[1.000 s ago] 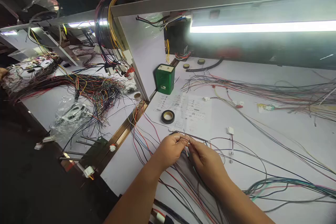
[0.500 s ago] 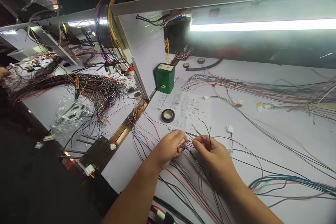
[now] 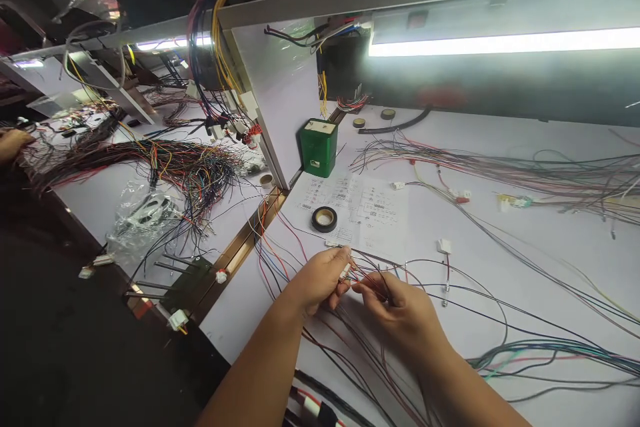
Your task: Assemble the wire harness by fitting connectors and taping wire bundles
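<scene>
Over the white tabletop (image 3: 475,247), the right hand (image 3: 400,307) and left hand (image 3: 320,280) nearly meet, the right pinching thin wires (image 3: 384,283), tips hard to make out, the left gripping a white connector (image 3: 345,271), mostly hidden.

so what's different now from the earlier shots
The right hand has moved left, closer to the left hand and its white plug. The wires in the right hand, sticking up a moment ago, now lean left. The tape roll and green box stayed put.
</scene>
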A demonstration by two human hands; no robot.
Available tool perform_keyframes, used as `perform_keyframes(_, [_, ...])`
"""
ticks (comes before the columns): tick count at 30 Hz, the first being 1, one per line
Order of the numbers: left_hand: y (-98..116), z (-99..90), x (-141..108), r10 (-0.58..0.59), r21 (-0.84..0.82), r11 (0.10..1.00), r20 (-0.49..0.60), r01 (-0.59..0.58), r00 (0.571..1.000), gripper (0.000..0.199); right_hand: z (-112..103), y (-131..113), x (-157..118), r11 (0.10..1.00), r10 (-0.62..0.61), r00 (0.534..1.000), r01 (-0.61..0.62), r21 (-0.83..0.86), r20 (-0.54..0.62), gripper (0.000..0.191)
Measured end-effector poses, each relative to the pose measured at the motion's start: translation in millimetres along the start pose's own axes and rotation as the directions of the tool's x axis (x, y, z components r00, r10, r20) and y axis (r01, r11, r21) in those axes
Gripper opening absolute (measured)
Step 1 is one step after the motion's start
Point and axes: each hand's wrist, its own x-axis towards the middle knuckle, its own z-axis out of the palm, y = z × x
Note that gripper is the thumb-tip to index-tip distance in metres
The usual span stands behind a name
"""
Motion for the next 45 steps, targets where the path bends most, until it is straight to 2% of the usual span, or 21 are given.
perform_keyframes(4, [0.1,2.4,0.2,-0.023,0.006,1.000,-0.054,0.023,0.998,0.046,0.6,0.5,-1.1,0.999,-0.015,1.000,0.015,0.035,-0.008,0.012])
perform_keyframes(7, [0.7,5.7,0.1,-0.020,-0.049,0.999,-0.070,0.016,0.997,0.046,0.6,0.9,-1.7,0.999,-0.031,0.999,0.032,0.037,-0.024,0.013])
perform_keyframes(11, [2.8,7.7,-1.4,-0.022,-0.166,0.986,-0.030,0.017,0.999,0.042,0.5,1.3,-1.7,0.998,-0.023,0.999,0.025,0.049,-0.044,0.015])
perform_keyframes(18, [2.4,5.8,-2.1,-0.034,-0.207,0.978,0.040,0.042,0.999,0.041,-0.2,-2.0,0.4,0.997,0.060,0.998,-0.058,0.059,-0.020,0.017])
perform_keyframes(26, [-4.6,5.2,1.0,-0.011,-0.222,0.975,0.055,0.023,0.998,0.043,1.9,0.9,0.4,0.997,0.063,0.998,-0.061,0.043,-0.026,0.015])
perform_keyframes(29, [-5.5,7.4,1.1,0.012,-0.218,0.976,0.026,-0.006,1.000,0.046,2.5,2.4,-0.7,0.998,0.037,0.999,-0.036,0.044,-0.017,0.015])
perform_keyframes(36, [-3.1,16.6,0.6,0.047,-0.115,0.991,-0.137,-0.063,0.989,0.043,2.1,-1.9,0.9,0.996,0.041,0.999,-0.041,0.085,-0.003,0.019])
perform_keyframes(41, [-4.0,18.4,-1.1,0.141,-0.026,0.989,-0.129,-0.145,0.982,0.039,6.1,-0.3,0.5,0.999,0.030,0.999,-0.030,0.045,0.014,0.020])
perform_keyframes(45, [-2.4,18.8,-2.4,0.143,-0.039,0.988,-0.133,-0.149,0.981,0.038,6.5,1.6,-0.4,1.000,0.007,1.000,-0.007,0.025,0.026,0.018])
